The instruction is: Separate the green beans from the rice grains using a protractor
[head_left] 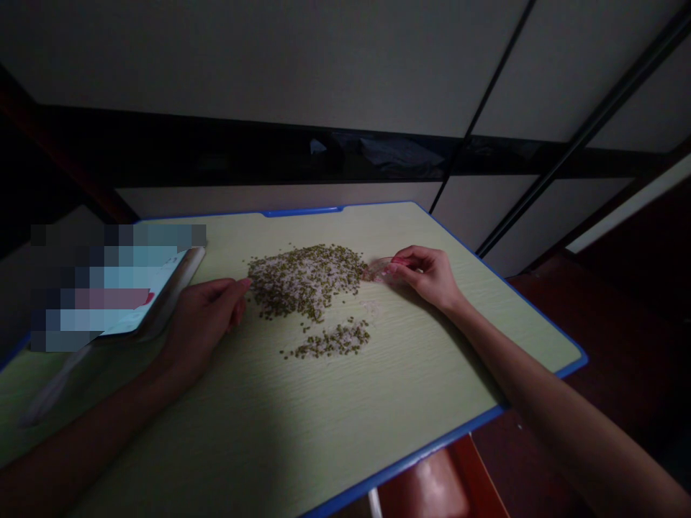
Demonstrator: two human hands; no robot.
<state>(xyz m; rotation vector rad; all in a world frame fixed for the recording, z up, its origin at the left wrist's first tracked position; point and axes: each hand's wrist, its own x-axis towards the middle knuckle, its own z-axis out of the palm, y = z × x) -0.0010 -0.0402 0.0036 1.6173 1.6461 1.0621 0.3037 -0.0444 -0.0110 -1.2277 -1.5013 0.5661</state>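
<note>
A large pile of mixed green beans and white rice-like grains (pixel 307 277) lies in the middle of the table. A smaller heap of the same mix (pixel 337 339) sits in front of it. My right hand (pixel 429 275) is closed on a small see-through plastic piece with a pink-red edge (pixel 381 269), which touches the pile's right side. Whether it is a bag or a scoop, I cannot tell. At the pile's left edge my left hand (pixel 208 316) is closed, thumb and forefinger pressed together. Anything in that pinch is too small to make out.
The pale green table (pixel 410 374) has a blue rim. At its left stands a tilted tablet or phone with a lit, partly blurred screen (pixel 134 302); a pale strap-like strip (pixel 57 388) lies before it. Cabinet panels (pixel 270 65) rise behind. Below the front edge is a red-orange surface (pixel 432 485).
</note>
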